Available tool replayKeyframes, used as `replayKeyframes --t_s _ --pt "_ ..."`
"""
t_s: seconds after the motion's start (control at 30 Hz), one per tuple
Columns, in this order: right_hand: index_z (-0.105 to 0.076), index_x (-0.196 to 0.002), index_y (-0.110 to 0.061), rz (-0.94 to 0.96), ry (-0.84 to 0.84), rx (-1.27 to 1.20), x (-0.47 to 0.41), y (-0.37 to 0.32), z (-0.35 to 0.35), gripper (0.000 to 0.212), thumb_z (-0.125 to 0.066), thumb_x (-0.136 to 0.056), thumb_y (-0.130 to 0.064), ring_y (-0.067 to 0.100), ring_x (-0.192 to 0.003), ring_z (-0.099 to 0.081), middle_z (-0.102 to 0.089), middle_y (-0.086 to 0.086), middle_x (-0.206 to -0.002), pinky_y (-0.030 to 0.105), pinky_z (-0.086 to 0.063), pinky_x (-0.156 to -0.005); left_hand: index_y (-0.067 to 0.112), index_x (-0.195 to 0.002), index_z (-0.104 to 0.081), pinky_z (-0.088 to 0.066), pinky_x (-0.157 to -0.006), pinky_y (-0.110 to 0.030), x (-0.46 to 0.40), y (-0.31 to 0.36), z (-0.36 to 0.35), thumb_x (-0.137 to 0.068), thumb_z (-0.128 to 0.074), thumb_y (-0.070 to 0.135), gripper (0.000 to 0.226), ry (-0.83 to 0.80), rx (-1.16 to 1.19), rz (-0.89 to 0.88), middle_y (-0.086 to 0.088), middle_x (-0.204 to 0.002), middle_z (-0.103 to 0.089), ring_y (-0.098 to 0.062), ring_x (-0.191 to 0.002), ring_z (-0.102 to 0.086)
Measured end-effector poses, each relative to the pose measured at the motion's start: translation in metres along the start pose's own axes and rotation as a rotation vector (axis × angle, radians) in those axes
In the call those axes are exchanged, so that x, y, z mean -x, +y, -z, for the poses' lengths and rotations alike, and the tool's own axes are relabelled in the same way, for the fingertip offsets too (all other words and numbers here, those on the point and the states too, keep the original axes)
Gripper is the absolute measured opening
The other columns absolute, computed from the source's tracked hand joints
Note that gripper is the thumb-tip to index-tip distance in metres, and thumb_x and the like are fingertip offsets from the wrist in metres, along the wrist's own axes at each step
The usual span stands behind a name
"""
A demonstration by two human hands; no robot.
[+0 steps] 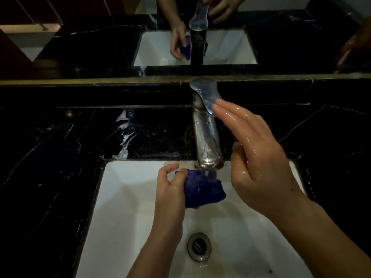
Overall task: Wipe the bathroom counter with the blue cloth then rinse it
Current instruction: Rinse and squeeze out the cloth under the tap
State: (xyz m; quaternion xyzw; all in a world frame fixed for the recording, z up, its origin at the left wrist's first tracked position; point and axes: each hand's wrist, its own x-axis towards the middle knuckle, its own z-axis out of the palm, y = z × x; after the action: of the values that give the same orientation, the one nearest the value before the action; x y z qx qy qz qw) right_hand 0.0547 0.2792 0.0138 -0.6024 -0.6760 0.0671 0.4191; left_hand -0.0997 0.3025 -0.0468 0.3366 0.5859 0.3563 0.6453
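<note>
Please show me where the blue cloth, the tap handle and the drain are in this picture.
blue cloth [202,189]: head view, middle of the bunched fabric under the spout.
tap handle [203,91]: head view, flat top of the lever.
drain [199,246]: head view, centre of the metal ring in the basin floor.

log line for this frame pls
stage: rinse | left hand: holds cloth under spout | right hand: fingers on faucet lever | water flow: unclear

Left hand [170,189] holds blue cloth [202,189] beneath faucet spout [208,145]; wet right hand [259,157] fingertips [217,107] touch faucet lever [204,91], above white sink [124,197].
</note>
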Motion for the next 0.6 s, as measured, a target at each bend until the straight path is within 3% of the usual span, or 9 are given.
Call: replayKeyframes --t_s 0.13,0.23,0.33,0.4,0.5,0.6 --pt "-0.044 -0.148 -0.009 -0.033 0.008 -0.065 0.013 0.005 -0.013 0.072 -0.037 -0.079 0.009 0.015 -0.143 -0.038 -0.039 -0.001 -0.155 0.033 -0.042 -0.112 0.027 -0.117 -0.057 -0.054 -0.05 -0.032 0.001 0.001 0.0 -0.099 -0.052 0.021 0.019 -0.008 0.006 0.006 -0.011 -0.096 -0.073 -0.03 -0.08 -0.071" --pt "-0.034 -0.153 -0.021 -0.082 -0.036 -0.039 0.03 0.004 -0.019 0.077 -0.037 -0.081 0.005 0.01 -0.146 -0.033 -0.03 -0.013 -0.16 0.024 -0.032 -0.118 0.026 -0.116 -0.058 -0.054 -0.051 -0.032 0.006 0.005 0.002 -0.099 -0.053 0.023 0.018 -0.001 0.028 0.007 -0.011 -0.097 -0.072 -0.03 -0.082 -0.071" --pt "-0.038 -0.153 -0.021 -0.158 -0.038 -0.098 0.039 -0.005 -0.014 0.079 -0.046 -0.082 0.011 0.008 -0.147 -0.031 -0.031 -0.012 -0.162 0.02 -0.028 -0.118 0.022 -0.113 -0.06 -0.054 -0.05 -0.031 0.017 0.016 0.002 -0.099 -0.053 0.025 0.016 0.023 0.067 0.015 -0.014 -0.1 -0.07 -0.032 -0.084 -0.069" --pt "-0.041 -0.151 -0.024 -0.233 -0.024 -0.126 0.047 -0.016 -0.016 0.064 -0.05 -0.092 -0.002 0.006 -0.145 -0.034 -0.031 -0.013 -0.161 0.022 -0.033 -0.117 0.022 -0.115 -0.056 -0.053 -0.048 -0.031 0.025 0.02 0.002 -0.099 -0.054 0.022 0.016 0.06 0.075 0.034 -0.012 -0.099 -0.069 -0.03 -0.08 -0.069" --pt "-0.034 -0.146 -0.048 -0.348 -0.108 -0.2 0.071 -0.043 -0.022 0.051 -0.047 -0.099 -0.035 -0.001 -0.141 -0.036 -0.014 -0.023 -0.163 0.023 -0.044 -0.109 0.027 -0.118 -0.051 -0.055 -0.057 -0.038 0.043 0.023 0.001 -0.096 -0.052 0.013 0.025 0.073 0.057 0.107 -0.014 -0.099 -0.069 -0.033 -0.082 -0.07" --pt "-0.037 -0.144 -0.05 -0.333 -0.15 -0.283 0.09 -0.062 -0.018 0.054 -0.055 -0.094 -0.041 -0.001 -0.142 -0.035 -0.009 -0.021 -0.165 0.015 -0.044 -0.104 0.022 -0.115 -0.055 -0.056 -0.062 -0.042 0.064 0.024 0.004 -0.095 -0.047 0.009 0.025 0.018 0.076 0.21 -0.019 -0.096 -0.07 -0.033 -0.079 -0.069"
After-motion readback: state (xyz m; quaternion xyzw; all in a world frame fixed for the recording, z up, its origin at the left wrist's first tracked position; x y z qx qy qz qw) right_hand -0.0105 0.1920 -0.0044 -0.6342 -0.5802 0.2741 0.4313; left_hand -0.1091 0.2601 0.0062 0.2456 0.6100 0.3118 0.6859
